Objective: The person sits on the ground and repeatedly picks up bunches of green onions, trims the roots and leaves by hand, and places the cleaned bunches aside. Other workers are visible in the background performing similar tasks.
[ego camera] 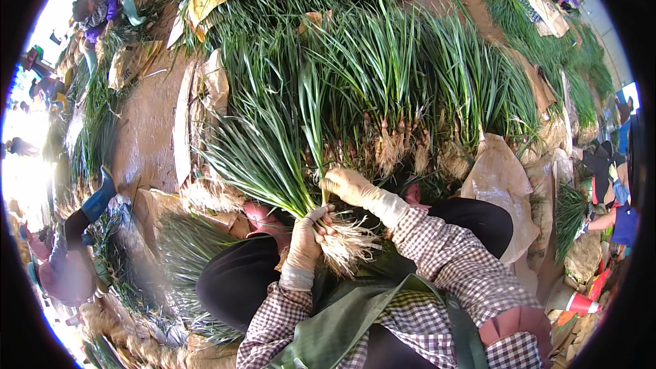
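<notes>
My left hand (306, 240), in a thin glove, is closed around a bunch of green onions (279, 169). Their leaves fan up and to the left, while the pale bulbs and stringy roots (351, 246) stick out to the right below the grip. Just above the bunch, my gloved right hand (351, 188) pinches a few more green onion stalks (314, 113) low down, with leaves pointing away from me. Its fingertips are partly hidden. Beyond both hands stands a dense row of green onions (400, 72), with reddish bulbs and tangled roots toward me.
Brown sacking (499, 189) lies right of my knees, and cardboard-like sheeting (215, 82) borders the row's left side. More onions (189, 261) lie by my left knee. Other people (97, 10) work around. A traffic cone (579, 301) lies at right; wet floor (143, 128) shows at left.
</notes>
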### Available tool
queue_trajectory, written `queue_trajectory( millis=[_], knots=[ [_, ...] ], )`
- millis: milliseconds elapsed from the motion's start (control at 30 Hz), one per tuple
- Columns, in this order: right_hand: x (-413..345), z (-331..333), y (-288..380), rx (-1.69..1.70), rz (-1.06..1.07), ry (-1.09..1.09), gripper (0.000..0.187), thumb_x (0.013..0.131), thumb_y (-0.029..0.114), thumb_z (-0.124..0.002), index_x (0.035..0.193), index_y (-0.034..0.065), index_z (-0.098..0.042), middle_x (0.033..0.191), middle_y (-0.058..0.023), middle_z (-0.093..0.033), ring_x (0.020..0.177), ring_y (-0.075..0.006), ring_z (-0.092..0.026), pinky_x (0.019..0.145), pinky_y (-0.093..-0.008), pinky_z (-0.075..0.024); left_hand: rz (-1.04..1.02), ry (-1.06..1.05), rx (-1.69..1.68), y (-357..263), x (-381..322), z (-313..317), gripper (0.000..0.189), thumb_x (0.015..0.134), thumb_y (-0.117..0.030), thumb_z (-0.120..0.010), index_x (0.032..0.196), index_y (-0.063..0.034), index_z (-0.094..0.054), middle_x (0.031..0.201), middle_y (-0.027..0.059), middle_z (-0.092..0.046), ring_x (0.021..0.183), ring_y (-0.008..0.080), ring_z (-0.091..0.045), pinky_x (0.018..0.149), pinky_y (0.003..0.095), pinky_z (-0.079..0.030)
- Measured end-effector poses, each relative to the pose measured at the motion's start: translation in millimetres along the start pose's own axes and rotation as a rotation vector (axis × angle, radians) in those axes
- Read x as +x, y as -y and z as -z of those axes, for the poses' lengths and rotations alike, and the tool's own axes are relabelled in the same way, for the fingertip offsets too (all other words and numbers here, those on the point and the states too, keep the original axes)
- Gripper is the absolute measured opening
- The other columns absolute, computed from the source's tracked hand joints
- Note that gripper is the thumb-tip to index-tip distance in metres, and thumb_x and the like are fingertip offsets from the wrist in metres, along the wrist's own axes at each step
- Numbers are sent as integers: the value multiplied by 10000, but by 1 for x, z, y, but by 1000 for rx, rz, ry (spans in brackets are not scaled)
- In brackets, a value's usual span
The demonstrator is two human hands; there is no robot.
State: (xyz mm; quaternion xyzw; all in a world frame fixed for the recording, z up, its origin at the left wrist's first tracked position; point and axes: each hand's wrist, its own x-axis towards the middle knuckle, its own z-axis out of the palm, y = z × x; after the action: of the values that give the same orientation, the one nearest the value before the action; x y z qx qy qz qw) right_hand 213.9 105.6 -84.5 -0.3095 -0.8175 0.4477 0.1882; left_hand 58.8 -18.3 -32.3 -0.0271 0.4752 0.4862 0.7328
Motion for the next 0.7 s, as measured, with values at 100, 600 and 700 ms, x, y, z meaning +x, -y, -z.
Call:
queue_trajectory(
  millis=[100, 600, 700],
  knots=[
    [6, 15, 3, -110, -566, -488, 397, 932, 420, -520, 898, 37, -615, 804, -125, -614, 680, -216, -554, 636, -352, -464, -21, -42, 129, 4, -3, -1, 216, 837, -107, -607, 943, 81, -622, 614, 48, -561, 416, 134, -526, 392, 212, -424],
    [-3, -9, -19, 121, -770, -27, 227, 949, 216, -497, 985, 17, -601, 733, -82, -646, 543, -166, -507, 513, -270, -425, 185, 142, -128, 2, -17, -3, 163, 852, -115, -502, 787, 20, -567, 619, 104, -584, 639, 243, -602, 594, 357, -535],
    [8, 47, -35, 44, -958, -90, 283, 909, 266, -556, 992, 1, -614, 811, -87, -654, 592, -176, -524, 570, -272, -459, -57, 30, -47, -3, -17, -4, 192, 866, -147, -518, 806, 25, -578, 637, 92, -580, 670, 239, -611, 641, 387, -539]
  ],
)
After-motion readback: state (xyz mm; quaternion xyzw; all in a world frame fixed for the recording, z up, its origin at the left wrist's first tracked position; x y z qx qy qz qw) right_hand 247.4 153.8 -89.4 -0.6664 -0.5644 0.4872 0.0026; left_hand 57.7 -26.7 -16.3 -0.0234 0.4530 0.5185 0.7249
